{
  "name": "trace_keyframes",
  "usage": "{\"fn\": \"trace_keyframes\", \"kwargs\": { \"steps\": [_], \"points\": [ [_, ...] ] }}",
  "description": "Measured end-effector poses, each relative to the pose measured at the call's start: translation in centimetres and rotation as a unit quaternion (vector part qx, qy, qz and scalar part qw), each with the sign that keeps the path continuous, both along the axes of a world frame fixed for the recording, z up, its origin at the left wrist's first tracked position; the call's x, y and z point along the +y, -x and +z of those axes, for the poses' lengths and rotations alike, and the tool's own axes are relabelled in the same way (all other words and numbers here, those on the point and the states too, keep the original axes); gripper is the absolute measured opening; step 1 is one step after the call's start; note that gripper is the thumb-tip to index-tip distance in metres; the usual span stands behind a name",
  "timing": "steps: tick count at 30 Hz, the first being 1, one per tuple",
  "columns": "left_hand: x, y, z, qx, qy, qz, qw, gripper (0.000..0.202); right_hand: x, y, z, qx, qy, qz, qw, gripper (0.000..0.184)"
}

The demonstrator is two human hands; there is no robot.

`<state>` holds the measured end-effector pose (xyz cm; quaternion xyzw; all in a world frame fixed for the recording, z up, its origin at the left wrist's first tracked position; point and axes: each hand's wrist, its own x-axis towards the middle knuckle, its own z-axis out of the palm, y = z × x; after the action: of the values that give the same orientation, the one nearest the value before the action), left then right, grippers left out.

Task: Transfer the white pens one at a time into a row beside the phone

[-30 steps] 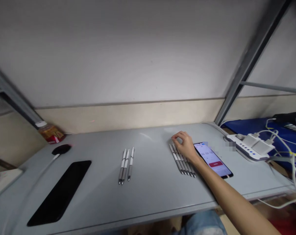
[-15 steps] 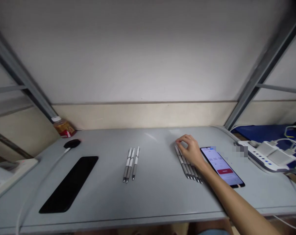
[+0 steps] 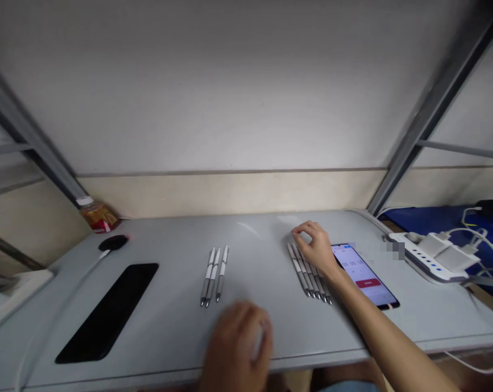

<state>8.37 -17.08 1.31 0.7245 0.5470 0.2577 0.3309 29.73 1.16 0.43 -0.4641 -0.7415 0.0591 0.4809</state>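
Note:
My right hand [image 3: 314, 247] is over the upper end of a row of several white-and-grey click pens [image 3: 310, 280] on the right of the desk. Its thumb and forefinger curl together into a ring, with nothing visible between the tips; the other fingers are partly hidden. Low in the middle, my left hand [image 3: 236, 348] is smeared by motion, so its grip is unclear. It is nearest to three similar pens [image 3: 213, 276] lying side by side, two close together and one slightly apart, tips toward me.
Right of the row lies a phone [image 3: 367, 277] with a running timer, then a white power strip [image 3: 424, 258] with plugs. A black slab like a phone [image 3: 108, 313] lies at left, behind it a round black charger [image 3: 113, 243] on a white cable and a bottle [image 3: 98, 215]. The desk [image 3: 295, 337] meets a wall.
My left hand has come into view from the bottom edge. My right hand keeps almost the same place by the pens. The whole view has shifted slightly.

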Motion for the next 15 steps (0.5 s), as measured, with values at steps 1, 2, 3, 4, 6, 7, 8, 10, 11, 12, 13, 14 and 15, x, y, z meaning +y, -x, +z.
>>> {"fn": "trace_keyframes", "kwargs": {
  "steps": [1,2,3,4,6,7,8,10,11,12,13,14,15],
  "points": [
    [1.8,1.0,0.6,0.077,-0.095,0.089,0.988,0.029,0.0,0.0,0.0,0.001,0.001,0.0,1.0,0.012],
    [3.6,1.9,1.1,0.156,-0.162,0.151,0.963,0.028,-0.1,0.0,0.1,0.001,0.001,0.001,1.0,0.012],
    [5.1,2.6,1.5,0.231,-0.195,0.181,0.936,0.026,-0.1,0.1,0.1,0.002,0.001,0.002,1.0,0.012],
    [6.5,3.2,1.8,0.303,-0.2,0.202,0.909,0.027,-0.1,0.1,0.1,0.003,0.001,0.002,1.0,0.012],
    [8.2,3.8,1.8,0.403,-0.175,0.221,0.87,0.028,-0.2,0.1,0.2,0.007,0.002,0.001,1.0,0.012],
    [8.7,3.8,1.7,0.428,-0.17,0.215,0.861,0.029,-0.2,0.1,0.3,0.007,0.002,0.002,1.0,0.012],
    [8.9,3.8,1.5,0.441,-0.178,0.202,0.856,0.031,-0.3,0.2,0.3,0.007,0.002,0.003,1.0,0.012],
    [8.9,3.4,0.9,0.446,-0.18,0.18,0.858,0.032,-0.4,0.3,0.3,0.005,0.002,0.007,1.0,0.013],
    [8.9,3.2,0.7,0.444,-0.18,0.171,0.861,0.032,-0.4,0.4,0.3,0.003,0.001,0.009,1.0,0.013],
    [8.8,3.0,0.5,0.442,-0.178,0.164,0.864,0.031,-0.5,0.5,0.3,0.002,0.002,0.012,1.0,0.013],
    [8.8,2.7,0.4,0.441,-0.178,0.157,0.866,0.031,-0.5,0.5,0.3,0.001,0.003,0.013,1.0,0.013],
    [8.8,2.5,0.3,0.442,-0.182,0.146,0.866,0.032,-0.6,0.6,0.3,0.001,0.004,0.014,1.0,0.012],
    [8.9,2.3,0.2,0.443,-0.187,0.134,0.867,0.034,-0.7,0.7,0.3,0.001,0.006,0.015,1.0,0.012]
  ]
}}
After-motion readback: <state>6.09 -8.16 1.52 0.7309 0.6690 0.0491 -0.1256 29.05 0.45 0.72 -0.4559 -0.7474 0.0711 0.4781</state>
